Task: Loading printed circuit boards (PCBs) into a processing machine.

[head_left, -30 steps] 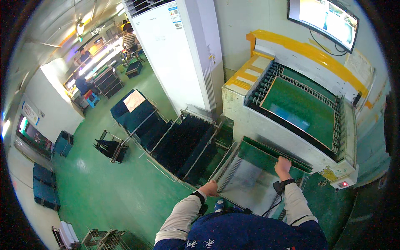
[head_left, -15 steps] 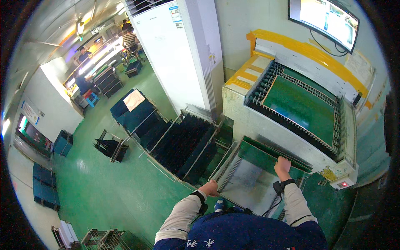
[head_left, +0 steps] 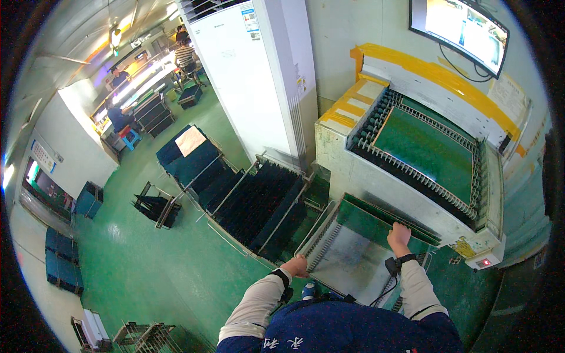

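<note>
A metal rack (head_left: pixel 325 249) with coiled-wire slots along its sides stands in front of me, with a pale grey surface inside it. Several flat green panels (head_left: pixel 364 220) stand upright at its far end, close to the machine. My left hand (head_left: pixel 295 266) is closed round the rack's near left corner. At the upper edge of the front green panel, my right hand (head_left: pixel 399 237) is closed, its fingertips partly hidden. A roller conveyor machine (head_left: pixel 376 179) rises just beyond the rack, with another green panel (head_left: pixel 426 154) lying flat on its rollers.
Racks packed with dark panels (head_left: pixel 253 203) stand left of my rack, beside a tall white air conditioner (head_left: pixel 241 82). A smaller rack (head_left: pixel 158 205) sits on the green floor (head_left: pixel 126 253). A screen (head_left: pixel 462 32) hangs over the machine. Several people work at a lit bench (head_left: pixel 144 79) far left.
On the rollers, the flat green panel has shifted slightly to the right. Both hands keep their places on the rack and the upright panel.
</note>
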`<control>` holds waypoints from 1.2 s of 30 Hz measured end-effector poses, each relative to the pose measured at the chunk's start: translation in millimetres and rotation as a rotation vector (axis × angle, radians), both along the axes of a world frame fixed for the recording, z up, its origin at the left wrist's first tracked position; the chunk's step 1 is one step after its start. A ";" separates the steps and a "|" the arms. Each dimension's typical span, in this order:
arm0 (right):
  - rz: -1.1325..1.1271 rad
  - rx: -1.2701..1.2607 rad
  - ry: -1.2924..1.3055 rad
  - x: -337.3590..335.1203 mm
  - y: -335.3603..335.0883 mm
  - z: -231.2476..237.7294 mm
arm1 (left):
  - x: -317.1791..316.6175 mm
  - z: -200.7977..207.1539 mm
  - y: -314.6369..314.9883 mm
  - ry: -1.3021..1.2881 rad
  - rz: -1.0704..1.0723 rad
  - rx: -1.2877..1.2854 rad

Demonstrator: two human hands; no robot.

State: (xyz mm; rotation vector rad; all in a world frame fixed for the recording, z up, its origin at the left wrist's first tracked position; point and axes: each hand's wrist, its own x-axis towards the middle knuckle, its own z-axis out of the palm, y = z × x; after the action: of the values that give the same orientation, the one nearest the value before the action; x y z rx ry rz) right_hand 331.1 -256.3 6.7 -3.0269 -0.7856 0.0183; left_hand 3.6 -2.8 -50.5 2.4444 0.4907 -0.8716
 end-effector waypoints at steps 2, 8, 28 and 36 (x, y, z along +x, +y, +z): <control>0.003 0.025 -0.011 1.6 -1.1 -4.7 | -0.1 -1.9 0.2 0.004 -0.004 0.002; -0.004 0.033 -0.026 1.8 -0.6 -7.2 | -1.5 2.3 -1.4 -0.003 0.016 0.000; -0.004 0.016 -0.004 -1.1 1.3 -0.7 | -11.3 -89.9 13.0 -0.150 -0.084 0.048; 0.006 0.035 -0.061 2.2 -2.3 -12.0 | -5.7 -36.7 4.8 -0.111 -0.044 0.041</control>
State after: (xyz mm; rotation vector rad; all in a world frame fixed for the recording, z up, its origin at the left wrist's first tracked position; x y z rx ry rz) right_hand 333.3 -258.5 -5.4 -3.0052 -0.7910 -0.0868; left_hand -2.1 2.0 -87.2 2.5331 0.4197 -0.7447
